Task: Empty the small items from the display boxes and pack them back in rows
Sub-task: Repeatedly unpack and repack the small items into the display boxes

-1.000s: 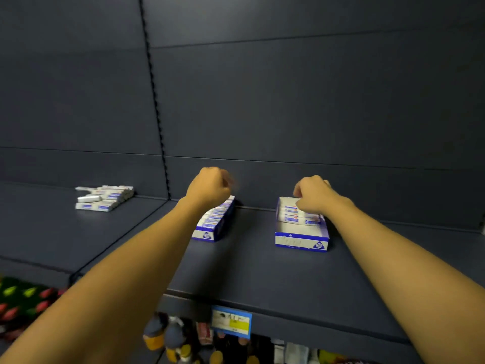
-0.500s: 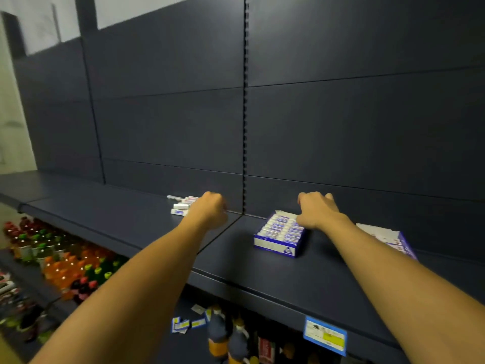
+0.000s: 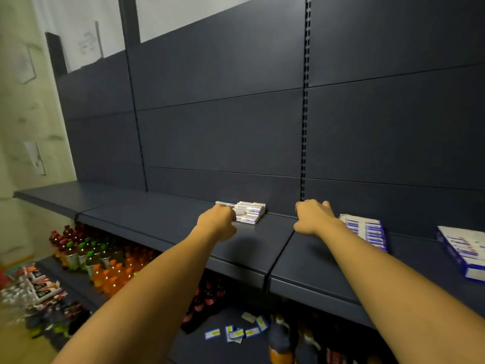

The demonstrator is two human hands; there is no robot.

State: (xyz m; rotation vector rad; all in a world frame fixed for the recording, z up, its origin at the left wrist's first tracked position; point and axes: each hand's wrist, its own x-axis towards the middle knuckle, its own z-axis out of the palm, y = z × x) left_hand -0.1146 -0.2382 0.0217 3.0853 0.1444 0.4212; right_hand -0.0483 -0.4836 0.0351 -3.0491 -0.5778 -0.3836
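Two hands curled: left [image 3: 219,223] at flat cardboard packets [image 3: 249,211]; right [image 3: 313,216] empty.

Shelf deck [image 3: 162,219]: uniform dark navy; back panels [image 3: 223,132] same navy, matte.
Loose small packets [image 3: 250,212]: white, with blue and faint red print bands.
Near display box [image 3: 367,232]: white top carrying rows of blue stripes, blue side.
Far-right display box [image 3: 462,252]: white with blue edges and blue print.
Lower shelf bottles [image 3: 105,266]: orange, red, dark with green caps.
Scattered price labels [image 3: 236,332]: blue and white with yellow.
Wall [image 3: 23,114]: pale green-white.
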